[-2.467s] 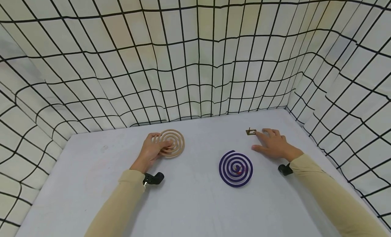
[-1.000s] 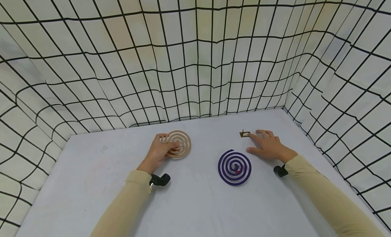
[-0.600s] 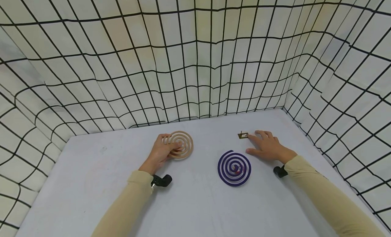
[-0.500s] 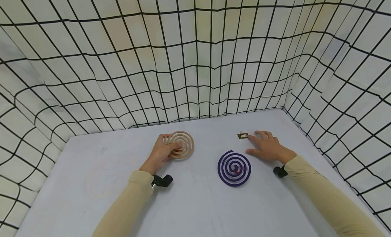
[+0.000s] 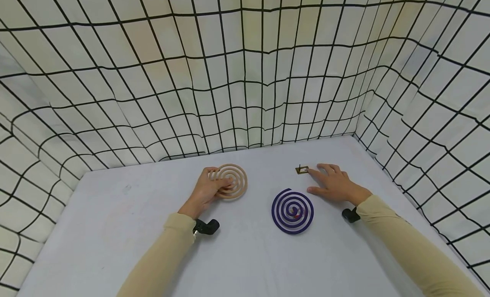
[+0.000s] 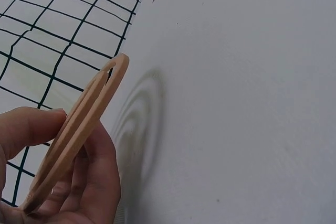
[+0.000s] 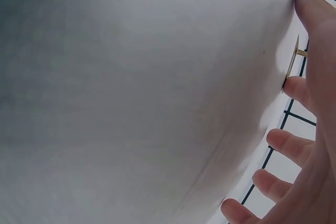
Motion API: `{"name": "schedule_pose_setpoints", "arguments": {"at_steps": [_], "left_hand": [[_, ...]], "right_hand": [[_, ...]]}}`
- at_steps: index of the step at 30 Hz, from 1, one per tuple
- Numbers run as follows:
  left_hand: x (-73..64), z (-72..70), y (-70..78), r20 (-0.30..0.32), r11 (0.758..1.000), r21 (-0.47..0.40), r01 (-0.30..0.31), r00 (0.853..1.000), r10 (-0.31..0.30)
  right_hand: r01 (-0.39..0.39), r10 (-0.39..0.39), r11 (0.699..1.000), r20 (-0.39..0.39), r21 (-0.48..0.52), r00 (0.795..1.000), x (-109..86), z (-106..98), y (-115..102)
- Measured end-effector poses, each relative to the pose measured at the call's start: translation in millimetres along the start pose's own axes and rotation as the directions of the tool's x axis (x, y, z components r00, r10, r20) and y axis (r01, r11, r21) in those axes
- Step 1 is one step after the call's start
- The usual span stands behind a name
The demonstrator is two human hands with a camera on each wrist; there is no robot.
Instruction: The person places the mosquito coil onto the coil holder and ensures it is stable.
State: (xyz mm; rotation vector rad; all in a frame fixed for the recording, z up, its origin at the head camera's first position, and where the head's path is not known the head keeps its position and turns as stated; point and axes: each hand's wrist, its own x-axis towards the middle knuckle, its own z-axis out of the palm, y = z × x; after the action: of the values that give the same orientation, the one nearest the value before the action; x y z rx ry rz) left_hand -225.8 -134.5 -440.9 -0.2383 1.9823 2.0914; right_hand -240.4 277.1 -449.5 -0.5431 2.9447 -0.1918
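Observation:
My left hand (image 5: 203, 192) pinches a tan mosquito coil (image 5: 238, 183), thumb on its face and fingers behind. The left wrist view shows this coil (image 6: 86, 124) edge-on and raised over the tabletop, its layers slightly apart and its shadow on the cloth. My right hand (image 5: 334, 184) is low over the table with its fingers spread. Its index fingertip touches the edge of a small brass-coloured metal coil stand (image 5: 298, 171), which has an upright prong. A purple mosquito coil (image 5: 292, 212) lies flat between the hands, nearer to me, with something reddish showing through its middle.
A white cloth covers the table (image 5: 245, 263). Black netting (image 5: 245, 82) over white sheeting rises behind the table's far edge and along both sides. Each wrist carries a small black camera (image 5: 206, 227).
My left hand has moved right with the tan coil. The right hand has shifted left, and the metal stand has slid left with its fingertip. The purple coil lies as before.

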Motion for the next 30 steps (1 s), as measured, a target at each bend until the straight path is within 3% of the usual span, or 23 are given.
{"name": "schedule_pose_setpoints", "arguments": {"at_steps": [30], "left_hand": [[9.0,22.7,1.1,0.021,0.999,-0.045,0.009,1.0,-0.008]], "right_hand": [[0.065,-0.065,0.998,-0.006,-0.006,0.998,1.7,0.0,-6.6]]}}
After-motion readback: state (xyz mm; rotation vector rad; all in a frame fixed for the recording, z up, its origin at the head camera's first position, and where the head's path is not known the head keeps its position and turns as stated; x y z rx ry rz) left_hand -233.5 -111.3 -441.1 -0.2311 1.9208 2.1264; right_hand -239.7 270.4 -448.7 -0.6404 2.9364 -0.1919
